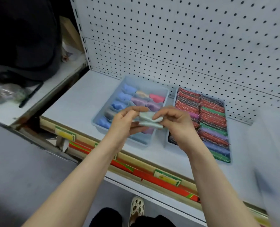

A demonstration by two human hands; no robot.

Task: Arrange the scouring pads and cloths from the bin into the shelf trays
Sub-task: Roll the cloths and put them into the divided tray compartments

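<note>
Item: pale green cloth (148, 120), folded small, long axis running left to right, held level above the near end of the divided cloth tray (166, 93). Soft matte fabric, fold layers visible on its right edge. Left hand (125, 122) pinches its left end, fingers curled and clamped on it; right hand (176, 122) pinches its right end likewise. The hands cover both ends of the cloth and several near compartments. Farther compartments hold rolled blue, purple and pink cloths. Right of the cloth tray: scouring pad tray (169, 139), packed with red, green, purple and blue glittery pads in two columns. Both stand on the white shelf (73, 105). Frame's right edge blurred.
</note>
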